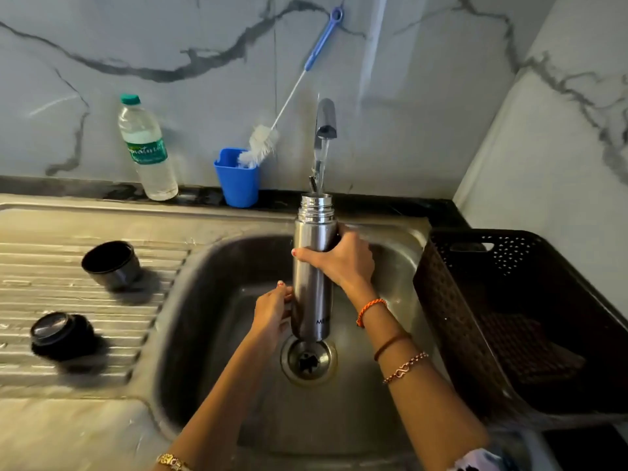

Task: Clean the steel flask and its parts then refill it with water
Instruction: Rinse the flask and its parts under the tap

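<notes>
Gripping steel flask (312, 266) upright under running tap (327, 119), right hand (343, 261) high, left hand (272, 312) low

The scene is dim and cool-toned, lit softly from above. A pale streak of glare runs down the marble wall (370, 45) behind the tap (327, 119). Soft shadows pool beside the two dark caps on the drainboard (44, 266). Wide-angle distortion bends the edges, and the lower corners are blurred.
</notes>
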